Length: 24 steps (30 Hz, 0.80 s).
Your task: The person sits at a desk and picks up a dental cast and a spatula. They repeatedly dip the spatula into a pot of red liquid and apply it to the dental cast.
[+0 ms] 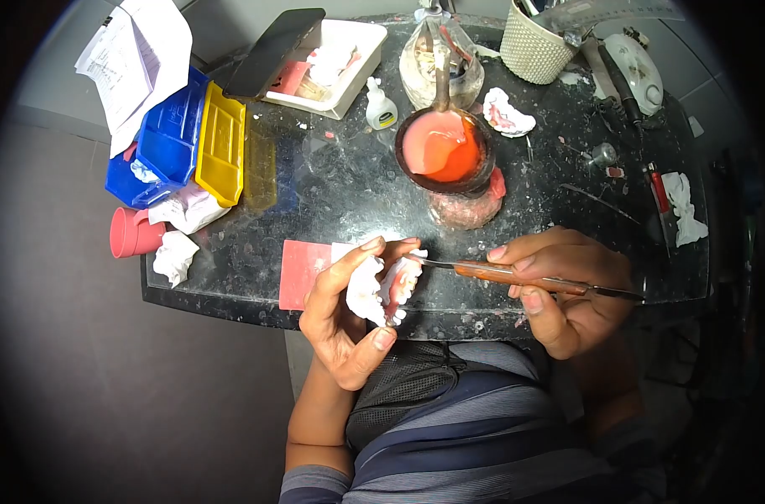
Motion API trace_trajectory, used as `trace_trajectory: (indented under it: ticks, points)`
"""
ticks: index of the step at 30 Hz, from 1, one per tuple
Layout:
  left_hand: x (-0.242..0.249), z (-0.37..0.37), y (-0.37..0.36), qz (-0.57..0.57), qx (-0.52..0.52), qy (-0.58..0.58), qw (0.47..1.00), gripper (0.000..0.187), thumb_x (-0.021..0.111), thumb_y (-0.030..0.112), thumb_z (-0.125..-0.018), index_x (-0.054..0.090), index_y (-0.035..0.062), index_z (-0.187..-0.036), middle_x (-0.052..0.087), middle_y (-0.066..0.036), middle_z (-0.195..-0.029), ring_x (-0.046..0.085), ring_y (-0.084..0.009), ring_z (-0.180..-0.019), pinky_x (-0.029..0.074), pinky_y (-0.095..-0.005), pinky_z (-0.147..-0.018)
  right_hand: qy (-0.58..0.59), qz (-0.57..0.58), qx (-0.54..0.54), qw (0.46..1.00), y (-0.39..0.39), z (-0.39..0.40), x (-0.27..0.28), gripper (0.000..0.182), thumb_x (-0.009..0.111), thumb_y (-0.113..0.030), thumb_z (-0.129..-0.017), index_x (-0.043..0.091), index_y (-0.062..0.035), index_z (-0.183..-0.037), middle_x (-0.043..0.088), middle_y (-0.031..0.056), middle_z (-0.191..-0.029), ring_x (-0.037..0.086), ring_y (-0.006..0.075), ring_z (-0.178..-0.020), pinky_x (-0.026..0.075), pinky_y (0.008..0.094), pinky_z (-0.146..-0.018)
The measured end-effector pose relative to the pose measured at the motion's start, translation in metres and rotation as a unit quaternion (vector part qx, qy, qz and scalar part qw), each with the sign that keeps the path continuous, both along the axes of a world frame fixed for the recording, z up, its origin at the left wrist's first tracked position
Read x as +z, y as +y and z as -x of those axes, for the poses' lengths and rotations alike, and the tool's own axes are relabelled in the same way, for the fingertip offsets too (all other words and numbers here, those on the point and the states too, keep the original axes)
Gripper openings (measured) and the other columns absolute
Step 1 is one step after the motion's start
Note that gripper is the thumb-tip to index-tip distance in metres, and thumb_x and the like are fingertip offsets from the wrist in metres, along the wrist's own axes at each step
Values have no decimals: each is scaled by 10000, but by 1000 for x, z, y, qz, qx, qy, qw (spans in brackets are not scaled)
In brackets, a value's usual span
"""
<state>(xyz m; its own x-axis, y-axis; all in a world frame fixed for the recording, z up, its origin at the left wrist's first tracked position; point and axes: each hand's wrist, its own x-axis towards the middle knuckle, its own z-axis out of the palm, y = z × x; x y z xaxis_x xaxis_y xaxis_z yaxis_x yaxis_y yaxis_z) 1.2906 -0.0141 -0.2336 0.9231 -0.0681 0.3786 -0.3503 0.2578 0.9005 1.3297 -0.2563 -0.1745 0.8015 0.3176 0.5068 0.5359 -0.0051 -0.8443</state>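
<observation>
My left hand [349, 311] is closed around a white plaster dental cast [367, 292] with pink wax and teeth along its arch, holding it over the front edge of the bench. In my right hand [567, 290] is a wax knife [508, 275] with a brown wooden handle, gripped between fingers and thumb. Its thin metal tip reaches left to the upper edge of the cast. Behind the hands, a dark pan [402, 165] holds melted and half-solid red-pink wax. A flat pink wax sheet [294, 273] lies beside my left hand.
Blue bins [162, 139] and a yellow bin [223, 147] stand at the left, near a pink mug [129, 235]. Across the back are a white box [367, 50], a small bottle [380, 107] and a woven basket [529, 50]. Another cast [517, 124] sits right of the pan.
</observation>
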Motion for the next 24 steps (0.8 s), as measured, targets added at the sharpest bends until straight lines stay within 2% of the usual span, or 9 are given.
trace_trajectory:
  ticks: [4,7,13,18,20,23,24]
  points:
    - [1,-2,1,-7,-7,-17,1000,675,698,175,-859,418,-120,-1398,546,-275,-1335,575,-432,-1244,453,-496,-1057,-12,-8,-15,1000,-6,-1,1,207,629,43,-832,645,44,-1039,707,223,-920,726,250,-844,603,341,-746]
    - [-1,-3,2,-7,-6,-28,1000,663,698,175,-860,429,-118,-1391,551,-297,-1325,581,-431,-1240,453,-495,-1058,-33,-88,-79,992,-16,-5,-5,218,612,32,-865,615,55,-1081,701,235,-980,672,173,-740,561,281,-652]
    - [0,-1,1,6,-9,-30,999,651,709,186,-854,456,-115,-1373,578,-320,-1288,598,-422,-1222,454,-485,-1060,-35,-76,-148,985,-30,-14,-6,185,580,17,-925,600,66,-1102,691,238,-1011,631,141,-683,530,260,-647]
    - [4,-3,-1,10,-3,-38,999,621,686,199,-865,479,-106,-1365,619,-328,-1228,625,-409,-1185,476,-478,-1031,-42,-53,-158,985,-26,-12,-7,181,570,12,-932,599,68,-1101,688,235,-1011,614,135,-678,529,262,-665]
    - [5,-2,1,-2,-1,-40,999,621,679,218,-869,486,-111,-1359,634,-329,-1201,642,-405,-1157,487,-471,-1011,-43,-56,-156,985,-26,-12,-7,182,567,7,-935,597,69,-1104,689,235,-1010,610,136,-681,529,268,-664]
    - [15,11,1,-18,-1,16,1000,613,675,241,-874,502,-120,-1338,653,-334,-1148,667,-415,-1100,514,-459,-961,-46,-56,-150,986,-28,-11,-8,187,559,8,-937,591,71,-1110,687,237,-1009,616,145,-705,527,272,-669]
    - [18,13,2,-27,-6,-3,1000,594,674,246,-880,513,-105,-1331,650,-342,-1147,671,-421,-1081,528,-471,-932,-43,-62,-152,985,-27,-11,-8,187,557,10,-936,590,71,-1109,687,239,-1004,614,146,-709,526,274,-672]
